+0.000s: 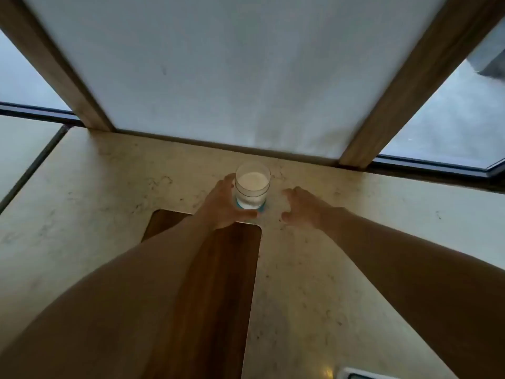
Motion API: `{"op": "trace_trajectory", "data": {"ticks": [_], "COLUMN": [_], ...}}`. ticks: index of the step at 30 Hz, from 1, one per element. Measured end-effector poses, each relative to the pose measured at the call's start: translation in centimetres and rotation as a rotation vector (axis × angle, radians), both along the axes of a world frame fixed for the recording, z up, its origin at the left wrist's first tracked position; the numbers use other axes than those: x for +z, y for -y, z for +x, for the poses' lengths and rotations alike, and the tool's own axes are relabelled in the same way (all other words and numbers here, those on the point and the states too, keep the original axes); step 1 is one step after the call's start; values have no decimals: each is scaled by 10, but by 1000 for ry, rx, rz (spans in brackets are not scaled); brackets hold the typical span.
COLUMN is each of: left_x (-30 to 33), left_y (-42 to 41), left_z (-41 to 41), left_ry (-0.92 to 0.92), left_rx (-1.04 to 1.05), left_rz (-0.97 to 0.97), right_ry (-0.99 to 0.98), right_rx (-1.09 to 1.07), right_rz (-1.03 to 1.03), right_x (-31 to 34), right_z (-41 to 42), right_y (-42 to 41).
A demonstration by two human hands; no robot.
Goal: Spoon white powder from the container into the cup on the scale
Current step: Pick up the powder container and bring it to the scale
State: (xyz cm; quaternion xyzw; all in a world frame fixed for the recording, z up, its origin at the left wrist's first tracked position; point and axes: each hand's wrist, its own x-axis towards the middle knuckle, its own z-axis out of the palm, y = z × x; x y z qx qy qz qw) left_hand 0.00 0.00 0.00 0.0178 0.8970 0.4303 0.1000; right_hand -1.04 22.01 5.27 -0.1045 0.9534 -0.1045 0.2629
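Head view: left hand wraps the container of white powder.
Right hand spread, empty; no spoon or cup seen, scooping seemingly unstarted.

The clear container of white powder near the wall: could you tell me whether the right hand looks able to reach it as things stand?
Probably yes. The right hand hovers open just beside the container, with only bare countertop between them. The left hand already cups its other side.
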Motion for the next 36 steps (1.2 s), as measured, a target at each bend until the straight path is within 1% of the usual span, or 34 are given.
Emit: {"op": "trace_trajectory", "data": {"ticks": [4, 8, 12, 16, 23, 28, 36], "left_x": [-4, -5, -7, -6, -5, 0, 26], "left_y": [-10, -17, -20, -21, -26, -25, -35], "left_z": [-1, 2, -1, -2, 4, 12, 31], "left_ry": [-27, -44, -51, -65, -43, -42, -76], "left_rx": [25, 56, 141, 110, 176, 132, 130], "left_rz": [59, 66, 84, 89, 115, 84, 58], "right_ry": [0, -3, 0, -10, -38, -51, -109], "right_rx": [-33, -51, -53, -66, -56, -69, -93], "right_rz": [2, -10, -29, -54, -83, -125, -152], "right_x": [-5, -12, -14, -13, -4, 4, 22], "right_z": [-4, -4, -4, -2, 1, 5, 23], "right_y": [-6, -11, -12, -9, -5, -7, -15]}}
